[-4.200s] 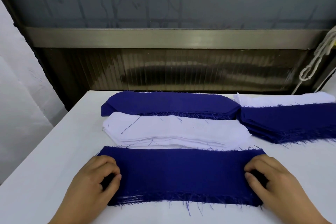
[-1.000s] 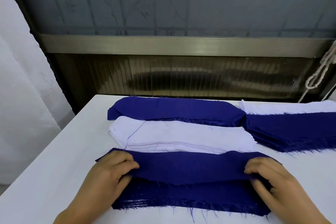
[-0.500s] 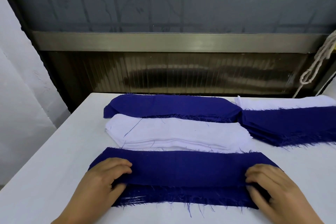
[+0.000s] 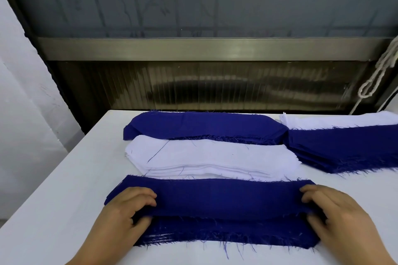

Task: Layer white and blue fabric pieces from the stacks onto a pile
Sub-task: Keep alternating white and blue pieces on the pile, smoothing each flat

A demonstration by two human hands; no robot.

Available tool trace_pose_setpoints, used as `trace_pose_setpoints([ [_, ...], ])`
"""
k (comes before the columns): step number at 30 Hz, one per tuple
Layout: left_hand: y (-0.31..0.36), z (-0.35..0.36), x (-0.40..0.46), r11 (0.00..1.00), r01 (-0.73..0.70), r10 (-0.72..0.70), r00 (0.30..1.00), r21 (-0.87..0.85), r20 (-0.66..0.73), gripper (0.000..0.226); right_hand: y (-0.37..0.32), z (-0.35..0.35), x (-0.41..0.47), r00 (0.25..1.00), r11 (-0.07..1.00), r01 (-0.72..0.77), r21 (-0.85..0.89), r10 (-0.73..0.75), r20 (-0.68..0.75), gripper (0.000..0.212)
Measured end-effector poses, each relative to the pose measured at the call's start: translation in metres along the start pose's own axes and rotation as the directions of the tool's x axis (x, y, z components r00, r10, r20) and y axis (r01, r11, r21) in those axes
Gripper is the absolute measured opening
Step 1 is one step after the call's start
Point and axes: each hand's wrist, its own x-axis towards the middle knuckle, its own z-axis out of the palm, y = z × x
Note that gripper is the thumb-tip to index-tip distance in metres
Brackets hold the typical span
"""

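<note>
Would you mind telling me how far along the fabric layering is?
Done: the near pile holds several layers. In hand: left hand and right hand grip the top blue piece by its ends. Left: the white stack and blue stack remain thick.

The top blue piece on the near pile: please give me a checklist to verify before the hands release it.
1. Left hand grips the top blue piece at its left end: ok.
2. Right hand grips its right end: ok.
3. Piece lies without wrinkles: ok.
4. Near edge matches the near pile below: not ok, lower layers show in front.
5. White stack is within reach for the next layer: ok.
6. Count of layers: cannot tell.
</note>
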Motion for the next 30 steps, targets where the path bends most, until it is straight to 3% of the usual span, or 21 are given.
trace_pose_setpoints([
  [2, 0.001, 0.000, 0.000, 1.000, -0.004, 0.004, 1.000, -0.002, -0.015, 0.019, 0.003, -0.002, 0.007, 0.998, 0.997, -0.066, -0.033, 0.066, -0.004, 0.049],
  [6, 0.002, 0.003, 0.002, 1.000, -0.005, 0.005, 1.000, -0.006, -0.013, 0.019, 0.011, -0.005, 0.027, 0.978, 0.979, -0.199, -0.041, 0.196, -0.066, 0.040],
  [11, 0.000, 0.004, 0.001, 0.999, 0.013, -0.014, 1.000, -0.031, -0.026, 0.018, 0.020, 0.001, 0.019, 0.981, 0.999, -0.024, 0.025, 0.029, -0.192, 0.057],
  [16, -0.001, 0.003, -0.001, 0.999, 0.034, -0.035, 0.999, -0.024, -0.039, 0.018, 0.029, 0.003, 0.000, 0.997, 0.997, -0.074, -0.020, 0.075, 0.029, 0.060],
  [27, -0.001, 0.000, -0.002, 0.999, -0.026, 0.026, 1.000, -0.025, -0.018, 0.015, 0.027, -0.002, -0.003, 0.935, 0.934, -0.339, 0.113, 0.321, 0.150, 0.057],
  [30, 0.001, -0.002, -0.003, 0.998, -0.046, 0.047, 0.999, -0.038, 0.019, 0.014, 0.028, 0.000, -0.004, 0.931, 0.929, -0.350, 0.123, 0.330, 0.158, 0.050],
])
